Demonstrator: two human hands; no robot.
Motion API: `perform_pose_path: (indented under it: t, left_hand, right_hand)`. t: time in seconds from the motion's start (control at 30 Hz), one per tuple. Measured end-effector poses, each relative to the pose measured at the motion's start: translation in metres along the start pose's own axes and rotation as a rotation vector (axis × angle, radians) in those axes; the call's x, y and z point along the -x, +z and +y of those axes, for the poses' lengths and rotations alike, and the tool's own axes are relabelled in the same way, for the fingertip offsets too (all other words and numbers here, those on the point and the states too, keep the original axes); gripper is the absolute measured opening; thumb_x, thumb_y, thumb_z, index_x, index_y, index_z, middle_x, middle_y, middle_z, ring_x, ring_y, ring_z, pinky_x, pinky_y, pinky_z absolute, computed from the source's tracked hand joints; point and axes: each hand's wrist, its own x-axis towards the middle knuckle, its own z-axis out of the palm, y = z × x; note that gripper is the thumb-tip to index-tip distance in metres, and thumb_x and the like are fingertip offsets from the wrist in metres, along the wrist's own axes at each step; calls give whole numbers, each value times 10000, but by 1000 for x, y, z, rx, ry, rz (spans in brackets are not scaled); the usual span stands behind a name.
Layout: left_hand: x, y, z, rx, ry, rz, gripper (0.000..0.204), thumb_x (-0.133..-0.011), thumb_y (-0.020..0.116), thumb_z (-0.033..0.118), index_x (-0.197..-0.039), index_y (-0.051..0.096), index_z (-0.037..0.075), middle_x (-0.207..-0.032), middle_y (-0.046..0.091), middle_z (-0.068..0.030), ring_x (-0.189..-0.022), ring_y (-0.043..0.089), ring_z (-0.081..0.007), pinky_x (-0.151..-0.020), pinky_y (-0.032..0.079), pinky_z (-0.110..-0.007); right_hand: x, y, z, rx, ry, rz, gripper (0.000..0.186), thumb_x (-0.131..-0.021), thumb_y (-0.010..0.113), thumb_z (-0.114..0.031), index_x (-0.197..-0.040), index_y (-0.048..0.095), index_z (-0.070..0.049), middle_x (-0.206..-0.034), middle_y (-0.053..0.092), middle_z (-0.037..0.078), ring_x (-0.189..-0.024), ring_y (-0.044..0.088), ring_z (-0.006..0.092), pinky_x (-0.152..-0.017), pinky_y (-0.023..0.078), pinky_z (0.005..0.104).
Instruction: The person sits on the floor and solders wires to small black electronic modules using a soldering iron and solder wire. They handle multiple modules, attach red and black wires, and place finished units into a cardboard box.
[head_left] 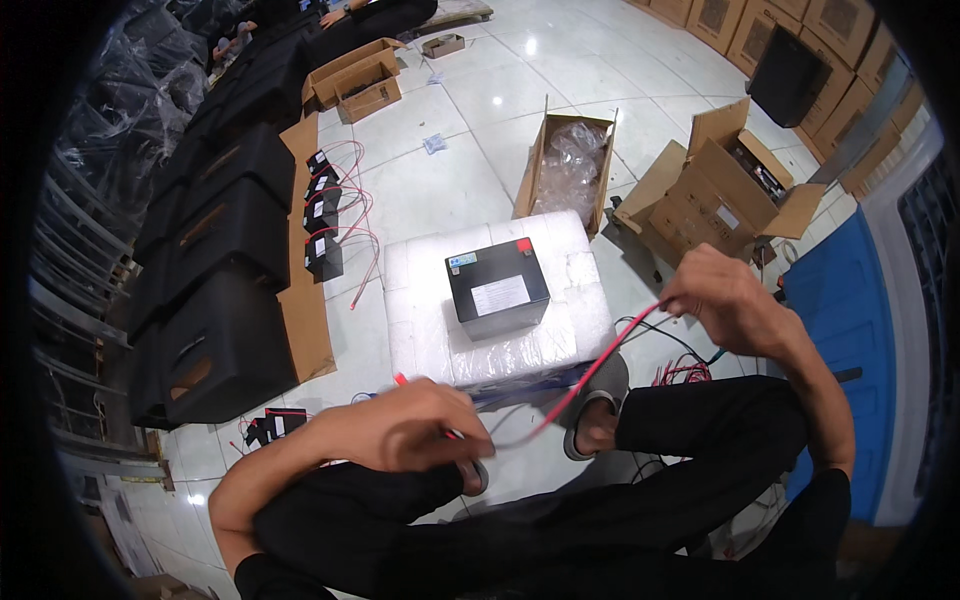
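A workshop — stacked cartons (760,38), lined-up black casings (245,232), bundled red wires (684,373).

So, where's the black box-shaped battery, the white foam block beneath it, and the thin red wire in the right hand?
Black box-shaped battery (498,290): head view, label on top.
White foam block (422,305): head view, bare top beside the battery.
Thin red wire (582,383): head view, its middle stretch.

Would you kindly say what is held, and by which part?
A red wire, its upper stretch pinched by the right hand; the left hand is blurred, its hold unclear.
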Motion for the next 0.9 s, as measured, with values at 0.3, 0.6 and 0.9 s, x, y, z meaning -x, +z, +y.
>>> perform_pose_path:
  t: [0.3,0.6,0.9]
  left_hand:
    - [-40,32,2,543,-147,-18,631,-981,662,278,-1468,418,-40,-1258,656,-194,-1156,634,-237,-992,501,-335]
    - [-55,29,10,693,-279,285,326,-992,662,216,-1149,674,-69,-959,710,-79,-881,620,-70,-774,505,-231]
    - [-58,18,8,695,-374,411,225,-988,661,154,-980,721,-63,-866,734,-98,-802,680,-105,-744,529,-235]
  right_hand:
    - [-13,24,-60,354,-663,-163,262,-747,724,-143,-992,736,-49,-1003,616,54,-763,547,148,-626,417,285]
    - [-17,45,-63,546,-870,16,256,-798,688,-176,-964,737,14,-893,620,97,-753,597,179,-610,449,260]
    - [-28,40,-64,117,-430,167,205,-762,735,-66,-935,726,44,-878,685,113,-683,655,179,-564,505,285]
